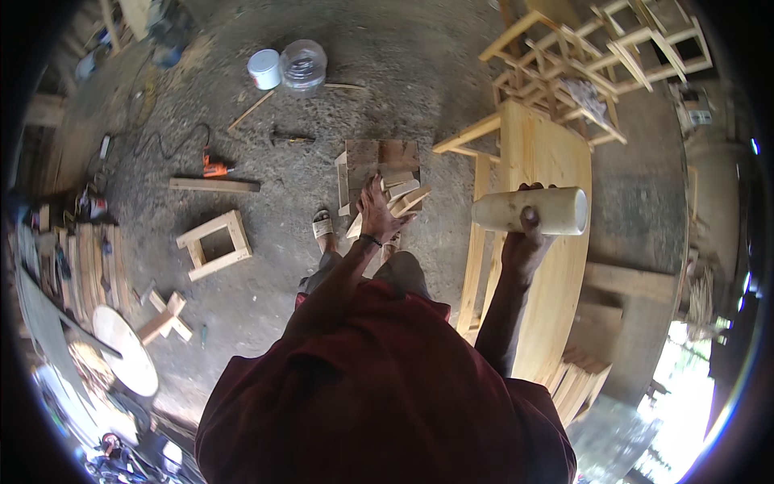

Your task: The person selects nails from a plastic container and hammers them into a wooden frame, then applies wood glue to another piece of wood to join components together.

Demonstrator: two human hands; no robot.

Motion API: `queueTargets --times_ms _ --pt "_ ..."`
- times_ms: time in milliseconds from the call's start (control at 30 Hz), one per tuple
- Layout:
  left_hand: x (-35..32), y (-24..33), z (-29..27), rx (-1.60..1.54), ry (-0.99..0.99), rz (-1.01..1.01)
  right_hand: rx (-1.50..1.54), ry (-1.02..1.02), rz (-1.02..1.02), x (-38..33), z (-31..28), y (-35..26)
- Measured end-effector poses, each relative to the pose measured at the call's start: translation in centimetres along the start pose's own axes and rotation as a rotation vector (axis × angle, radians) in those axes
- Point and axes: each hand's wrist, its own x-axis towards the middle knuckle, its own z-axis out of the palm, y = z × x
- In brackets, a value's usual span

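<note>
My right hand (526,242) grips a pale round wooden cylinder (532,211), held level above a long light wooden bench top (548,153). My left hand (377,211) reaches down with fingers spread onto a pile of short wooden offcuts (403,198) lying on a brown board (385,155) on the ground. My sandalled foot (323,226) stands just left of that pile.
A small square wooden frame (214,244) lies on the dirt floor to the left. An orange power tool (214,168), a plank (214,185), a hammer (290,139), a white tub (264,68) and a clear jar (304,64) lie farther off. Stacked stool frames (597,56) stand behind the bench.
</note>
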Motion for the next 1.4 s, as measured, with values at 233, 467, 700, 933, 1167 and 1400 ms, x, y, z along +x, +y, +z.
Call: queueTargets --times_ms 233,467,700,933,1167,1400 --pt "0.1 1.2 1.0 -0.063 0.067 -0.09 0.433 0.011 0.252 4.4 -2.9 3.2" --pt "0.0 -0.8 4.4 0.085 0.094 -0.162 0.476 -0.066 0.353 7.2 -6.3 8.3" --pt "0.7 5.5 1.9 0.076 0.346 -0.154 0.622 -0.282 0.577 7.9 -7.0 8.8" --pt "0.8 4.6 2.7 -0.038 0.26 -0.183 0.931 -0.578 0.442 9.5 -9.0 8.5" --pt "1.2 2.8 2.5 -0.112 0.272 -0.026 0.477 -0.35 0.154 11.1 -6.8 8.8" --pt "-0.1 2.7 1.5 -0.318 0.224 -0.094 0.259 -0.23 0.092 10.1 -2.7 8.1"
